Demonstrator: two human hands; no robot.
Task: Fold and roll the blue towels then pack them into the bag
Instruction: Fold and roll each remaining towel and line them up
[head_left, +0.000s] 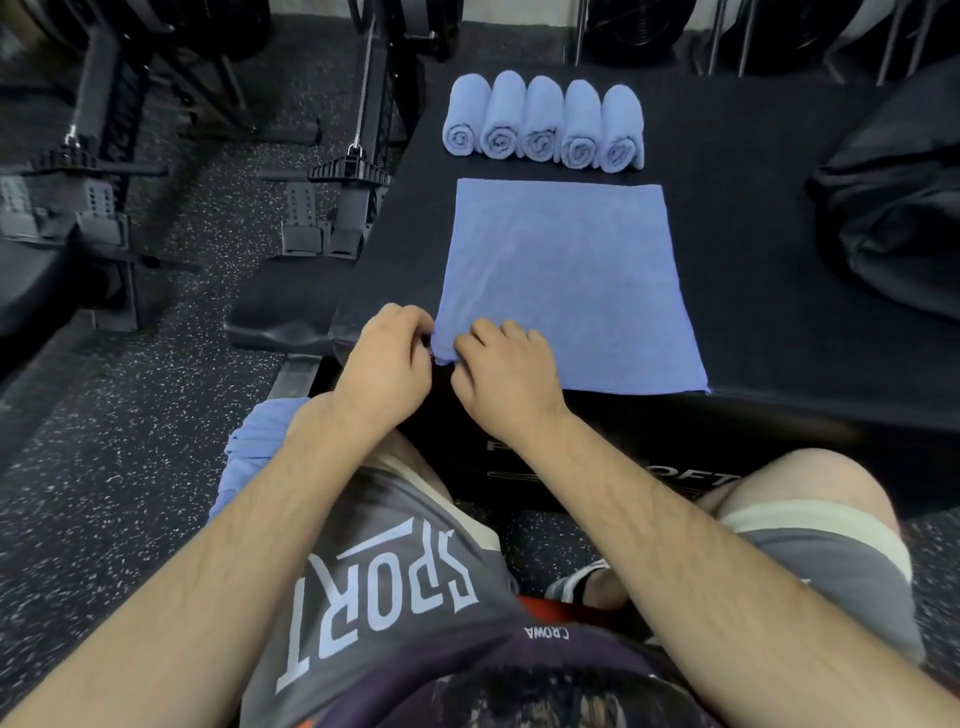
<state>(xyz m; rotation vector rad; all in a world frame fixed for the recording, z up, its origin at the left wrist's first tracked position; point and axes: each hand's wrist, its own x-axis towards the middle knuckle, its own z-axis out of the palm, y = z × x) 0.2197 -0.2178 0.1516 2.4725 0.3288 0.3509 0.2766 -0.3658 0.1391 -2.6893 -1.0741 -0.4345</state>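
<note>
Black box (779, 291), shorts (384, 587) marked "SPORT"

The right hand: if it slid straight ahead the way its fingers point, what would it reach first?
The right hand grips the near left corner of the flat towel. Straight ahead it would cross that towel, then probably meet the row of rolled towels at the far edge, likely the left rolls.
</note>
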